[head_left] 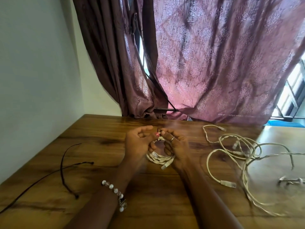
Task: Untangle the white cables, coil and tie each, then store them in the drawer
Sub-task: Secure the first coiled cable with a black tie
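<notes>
- While both hands meet at worktop (99,129) centre, the left hand (137,146) and right hand (175,146) pinch a dark tie (158,132) over one coil (159,158): tying seems underway.
- At 3 o'clock, the tangle (239,151) awaits; spare ties (66,164) lie at 9; no drawer visible.

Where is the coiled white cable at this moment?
In the head view, the coiled white cable is at the centre of the wooden table, between the left hand and right hand.
</notes>
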Action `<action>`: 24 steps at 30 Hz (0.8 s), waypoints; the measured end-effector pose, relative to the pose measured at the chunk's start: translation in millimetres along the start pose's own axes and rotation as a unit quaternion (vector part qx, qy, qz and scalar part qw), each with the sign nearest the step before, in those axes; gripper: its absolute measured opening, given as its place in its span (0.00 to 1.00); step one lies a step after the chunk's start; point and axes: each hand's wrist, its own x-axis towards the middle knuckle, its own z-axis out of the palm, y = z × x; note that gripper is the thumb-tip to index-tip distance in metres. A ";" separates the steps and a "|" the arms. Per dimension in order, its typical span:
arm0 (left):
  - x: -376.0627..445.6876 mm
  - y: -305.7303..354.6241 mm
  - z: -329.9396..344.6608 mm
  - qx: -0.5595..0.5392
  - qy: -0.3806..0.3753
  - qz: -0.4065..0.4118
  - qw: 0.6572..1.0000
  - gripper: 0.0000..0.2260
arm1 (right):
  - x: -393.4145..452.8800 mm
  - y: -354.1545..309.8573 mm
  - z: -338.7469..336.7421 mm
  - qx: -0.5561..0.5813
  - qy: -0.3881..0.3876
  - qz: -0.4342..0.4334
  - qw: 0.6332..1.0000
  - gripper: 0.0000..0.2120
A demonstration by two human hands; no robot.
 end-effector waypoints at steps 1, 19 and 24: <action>-0.5 2.0 -0.1 0.003 0.001 -0.006 1.000 0.15 | -0.2 -0.3 0.0 0.003 -0.002 0.001 1.000 0.02; -3.2 25.6 -12.3 0.062 -0.060 -0.085 0.993 0.19 | -2.6 -2.7 0.7 -0.008 -0.073 -0.013 0.997 0.04; -4.2 28.2 -13.1 0.073 -0.065 -0.087 0.991 0.18 | -9.2 -10.7 5.8 -0.015 -0.057 0.002 0.998 0.06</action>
